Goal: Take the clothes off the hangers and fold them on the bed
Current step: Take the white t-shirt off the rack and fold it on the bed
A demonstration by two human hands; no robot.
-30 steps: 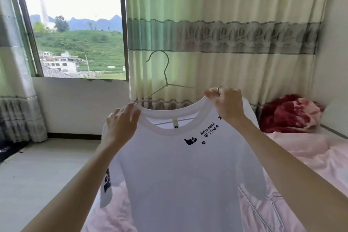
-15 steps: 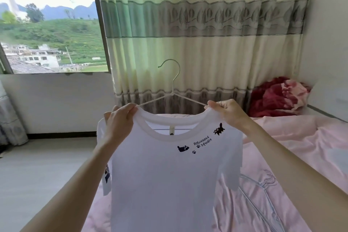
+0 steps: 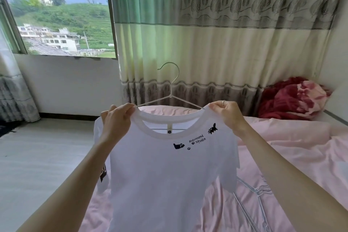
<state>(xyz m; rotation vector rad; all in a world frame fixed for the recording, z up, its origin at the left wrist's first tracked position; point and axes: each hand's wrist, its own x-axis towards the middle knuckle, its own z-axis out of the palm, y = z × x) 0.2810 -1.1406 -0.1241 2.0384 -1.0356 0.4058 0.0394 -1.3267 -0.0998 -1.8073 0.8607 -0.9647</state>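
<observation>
A white T-shirt [image 3: 165, 179] with small black cat prints and lettering near the collar hangs in front of me on a thin white wire hanger [image 3: 172, 88]. The hanger's hook sticks up above the collar. My left hand [image 3: 117, 118] grips the shirt's left shoulder by the neckline. My right hand [image 3: 228, 114], with a ring on one finger, pinches the right shoulder. The shirt hangs over the pink bed [image 3: 293, 149].
Empty wire hangers [image 3: 254, 199] lie on the bed at the lower right. A red blanket [image 3: 290, 98] is bundled at the bed's far corner by the wall. A green patterned curtain [image 3: 216, 30] hangs behind, a window [image 3: 56, 19] is at the left, pale floor [image 3: 37, 156] lies below it.
The shirt on its hanger has come lower and more level, with both hands still on its shoulders. My view has shifted, and more of the bed shows behind the collar.
</observation>
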